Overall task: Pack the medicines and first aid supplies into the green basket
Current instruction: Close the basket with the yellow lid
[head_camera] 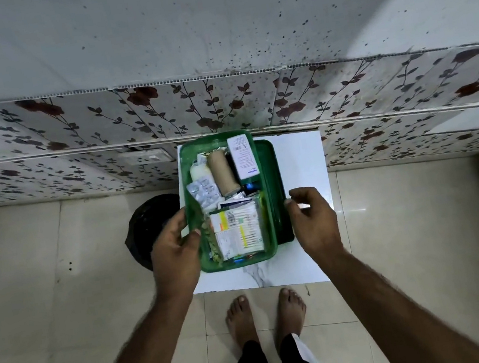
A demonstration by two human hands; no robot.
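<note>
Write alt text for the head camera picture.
A green basket packed with medicine boxes, pill strips and a bandage roll sits on a white table. The left hand grips its left rim; the right hand hovers open alongside.

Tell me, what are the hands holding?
The left hand grips the green basket by its left rim. The right hand is open beside it, holding nothing.

A basket point(187, 164) sits on a small table point(300, 155), overlapping a tray point(274, 181) to its right. In the basket, a bandage roll point(223, 173) lies between a bottle point(200, 172) and a box point(243, 157); blister packs point(204, 192) lie just before the bottle.
</note>
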